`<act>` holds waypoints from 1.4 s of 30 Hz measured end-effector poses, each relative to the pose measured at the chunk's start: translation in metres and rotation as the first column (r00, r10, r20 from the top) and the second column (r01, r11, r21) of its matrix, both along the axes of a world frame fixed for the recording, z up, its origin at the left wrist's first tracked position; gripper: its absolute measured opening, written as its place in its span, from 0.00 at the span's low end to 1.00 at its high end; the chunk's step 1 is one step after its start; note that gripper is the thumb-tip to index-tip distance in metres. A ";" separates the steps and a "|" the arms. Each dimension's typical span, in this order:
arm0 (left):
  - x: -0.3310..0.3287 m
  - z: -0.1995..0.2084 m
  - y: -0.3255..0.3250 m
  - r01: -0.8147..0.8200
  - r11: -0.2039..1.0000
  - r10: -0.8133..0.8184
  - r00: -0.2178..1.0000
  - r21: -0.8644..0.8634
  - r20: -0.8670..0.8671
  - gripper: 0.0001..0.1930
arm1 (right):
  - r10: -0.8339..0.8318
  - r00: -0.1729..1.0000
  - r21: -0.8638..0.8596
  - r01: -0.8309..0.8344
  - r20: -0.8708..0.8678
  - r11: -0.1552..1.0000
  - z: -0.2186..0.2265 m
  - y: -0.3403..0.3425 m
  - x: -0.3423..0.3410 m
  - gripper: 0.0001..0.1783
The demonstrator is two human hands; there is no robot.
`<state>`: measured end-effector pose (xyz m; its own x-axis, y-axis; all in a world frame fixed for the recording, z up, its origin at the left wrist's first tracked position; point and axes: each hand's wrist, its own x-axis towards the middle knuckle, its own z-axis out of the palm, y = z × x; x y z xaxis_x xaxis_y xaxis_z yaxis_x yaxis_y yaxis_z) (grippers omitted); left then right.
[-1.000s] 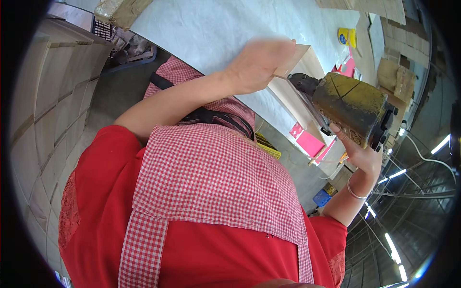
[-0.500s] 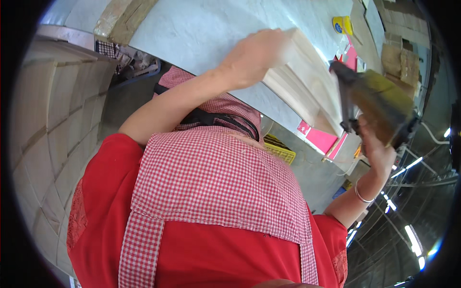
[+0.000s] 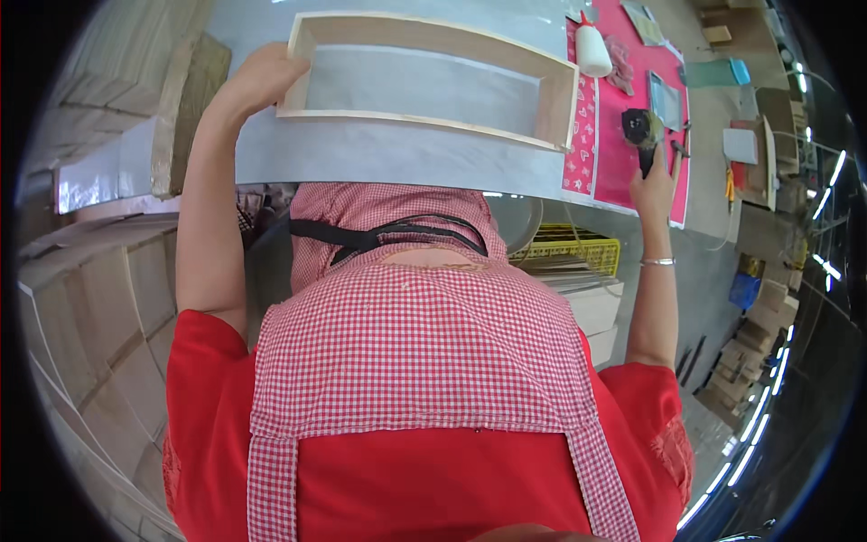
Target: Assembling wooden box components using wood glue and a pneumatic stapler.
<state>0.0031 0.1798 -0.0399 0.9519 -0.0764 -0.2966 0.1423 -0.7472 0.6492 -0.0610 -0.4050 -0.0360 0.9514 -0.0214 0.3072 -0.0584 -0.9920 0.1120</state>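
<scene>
A shallow rectangular frame of pale wood, with no bottom, lies on the grey-white tabletop. My left hand grips its left end, fingers bent over the edge of the short side. Off to the right, above the pink sheet, my right hand is closed round the handle of a nail gun with a dark and olive-yellow body. The gun is apart from the frame, and its far end faces away from me.
A white glue bottle with a red tip and a crumpled pink cloth lie on the pink sheet. A hammer rests at its right edge. Stacked boards stand left; a yellow crate is under the table.
The wooden frame, tilted up earlier, now lies flat on the table. My left hand has moved left along with its end. The nail gun has moved away from the frame onto the right side.
</scene>
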 end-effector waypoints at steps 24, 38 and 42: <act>-0.083 0.016 -0.131 0.122 0.971 -0.235 0.663 0.207 0.710 0.10 | -0.136 0.970 0.570 -0.003 0.200 0.821 -0.069 0.096 0.166 0.33; -0.096 -0.021 -0.145 0.040 0.982 -0.180 0.490 0.185 0.853 0.15 | 0.071 0.930 0.933 -0.360 0.361 -0.032 0.035 0.205 0.046 0.26; -0.110 -0.030 -0.139 0.022 0.969 -0.229 0.438 0.245 0.869 0.16 | 0.304 0.931 0.979 -0.200 0.204 -0.043 0.035 0.260 0.020 0.30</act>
<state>-0.1071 0.0412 -0.0702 0.6819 -0.2663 0.6813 -0.5376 -0.8140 0.2199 -0.0407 -0.1449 -0.0012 0.9838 -0.0027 0.1793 0.1784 -0.0820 -0.9805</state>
